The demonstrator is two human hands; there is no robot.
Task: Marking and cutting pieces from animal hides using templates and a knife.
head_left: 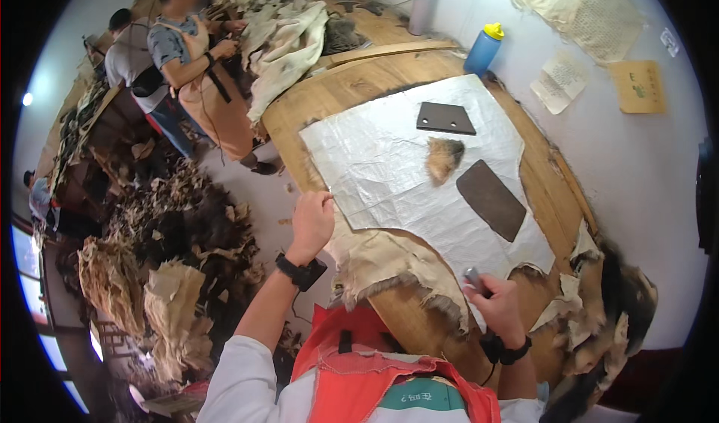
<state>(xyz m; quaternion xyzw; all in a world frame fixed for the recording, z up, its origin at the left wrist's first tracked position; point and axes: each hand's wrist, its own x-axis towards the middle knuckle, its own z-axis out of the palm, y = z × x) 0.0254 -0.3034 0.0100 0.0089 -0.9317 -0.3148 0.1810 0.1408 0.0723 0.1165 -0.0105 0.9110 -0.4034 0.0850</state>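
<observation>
A large silver sheet (pixel 374 153) lies on the wooden table over a pale fur pelt (pixel 393 262), whose hairy edge shows along the near side. My left hand (pixel 311 221) is closed at the sheet's left edge, its fingertips pinching that edge. Whether the pelt is caught with it, I cannot tell. Near the front right corner of the sheet, my right hand (pixel 498 303) grips a short grey tool (pixel 472 277) with a rounded end; its working part is hidden. A dark plate with two holes (pixel 446 119), a tan fur scrap (pixel 444 160) and a brown slab (pixel 491 200) rest on the sheet.
A blue bottle with a yellow cap (pixel 485 48) and a grey tumbler (pixel 422 11) stand at the back by the wall. Fur pieces (pixel 599 295) hang off the right side. Hides (pixel 172 258) are heaped on the left. A person in an apron (pixel 213 108) stands far left.
</observation>
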